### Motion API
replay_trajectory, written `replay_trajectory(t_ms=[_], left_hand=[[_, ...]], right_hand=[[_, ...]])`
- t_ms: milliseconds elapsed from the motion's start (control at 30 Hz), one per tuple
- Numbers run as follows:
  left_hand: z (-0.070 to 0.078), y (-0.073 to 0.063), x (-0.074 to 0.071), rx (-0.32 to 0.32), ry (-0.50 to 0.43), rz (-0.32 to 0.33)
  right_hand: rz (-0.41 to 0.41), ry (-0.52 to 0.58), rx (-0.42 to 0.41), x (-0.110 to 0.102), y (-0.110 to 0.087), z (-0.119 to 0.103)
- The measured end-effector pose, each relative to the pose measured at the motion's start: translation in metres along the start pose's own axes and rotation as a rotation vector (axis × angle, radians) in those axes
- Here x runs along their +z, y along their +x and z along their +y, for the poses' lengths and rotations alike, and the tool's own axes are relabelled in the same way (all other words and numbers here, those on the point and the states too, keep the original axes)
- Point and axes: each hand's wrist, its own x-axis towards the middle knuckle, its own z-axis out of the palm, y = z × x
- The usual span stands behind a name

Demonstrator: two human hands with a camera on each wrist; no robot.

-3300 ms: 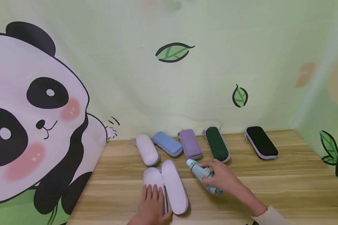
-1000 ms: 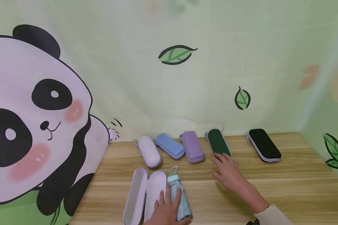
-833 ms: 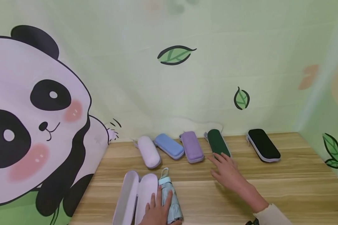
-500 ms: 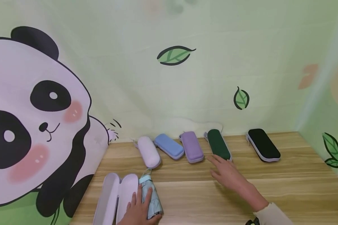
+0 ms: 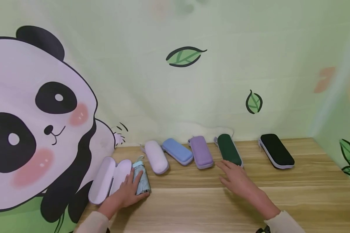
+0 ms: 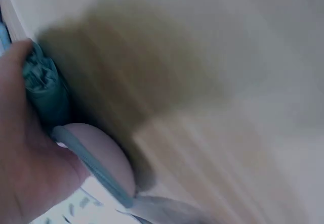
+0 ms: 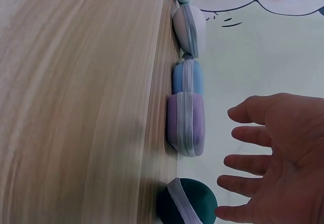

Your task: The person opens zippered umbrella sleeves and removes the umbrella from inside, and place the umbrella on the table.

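"Where is the umbrella found?"

"On the left of the wood-grained surface, its pale blue cloth softly crumpled, laid beside an opened, smooth-lined case with rounded ends."

"And the hands?"

"By the left hand, spread with fingers apart, both are touched; the thumb is set at the umbrella's near end. The right hand is spread and held by the dark green case (whether contact is made cannot be told)."

"Its direction?"

"The long axis is aligned away from the person, its cord loop pointed toward the panda-printed backdrop."
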Motion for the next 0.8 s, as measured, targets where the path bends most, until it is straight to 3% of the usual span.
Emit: replay_trajectory(t_ms=[233,533,700,800], left_hand=[[-0.026,0.044,-0.016,-0.037,-0.095,-0.089],[-0.060,0.076,-0.030,-0.001,-0.264,-0.087],[-0.079,0.089,-0.018,0.004,-0.278,-0.075],[-0.084,0.095,-0.016,0.014,-0.274,-0.036]], right_hand=[[-0.013,0.023,-0.017,-0.001,0.000,0.001],[0.017,0.007,-0.016,-0.007,0.001,0.008],[-0.013,0.050,0.002,-0.011,-0.001,0.008],[-0.030,0.074,0.002,-0.012,0.001,0.006]])
